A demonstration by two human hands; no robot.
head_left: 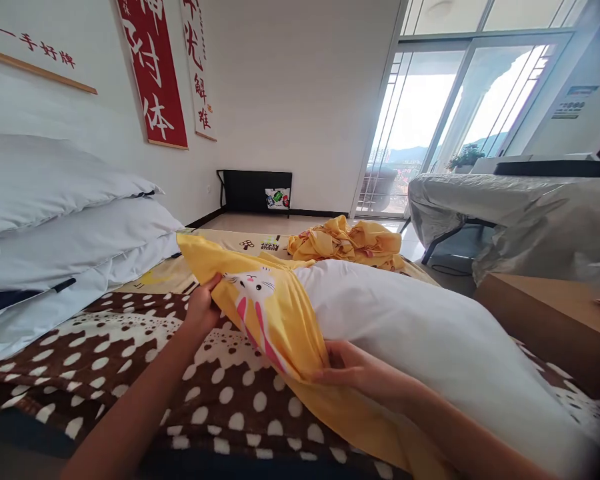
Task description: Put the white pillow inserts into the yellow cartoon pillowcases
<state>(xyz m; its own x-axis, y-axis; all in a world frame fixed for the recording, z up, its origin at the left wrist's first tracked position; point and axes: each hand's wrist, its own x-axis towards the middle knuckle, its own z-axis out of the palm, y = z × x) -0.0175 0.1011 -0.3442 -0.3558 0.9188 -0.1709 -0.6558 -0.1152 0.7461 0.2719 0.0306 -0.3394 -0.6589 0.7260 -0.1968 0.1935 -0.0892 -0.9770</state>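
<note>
A yellow pillowcase (285,300) with a white rabbit print covers one end of a white pillow (405,313). My left hand (203,303) grips the case's edge near its far left corner, fingertips on top of the cloth. At the case's opening, my right hand (345,363) holds the hem, with the thumb apart and some fingers hidden by fabric. Loose yellow cloth trails from that hem toward the front. Most of the pillow lies bare to the right. Both rest on a brown blanket with white dots (240,393).
White pillows (80,233) are stacked at the left by the wall. Behind the pillow lies a crumpled yellow cloth heap (350,240). A cardboard box (555,313) and a plastic-covered table (490,193) stand at the right.
</note>
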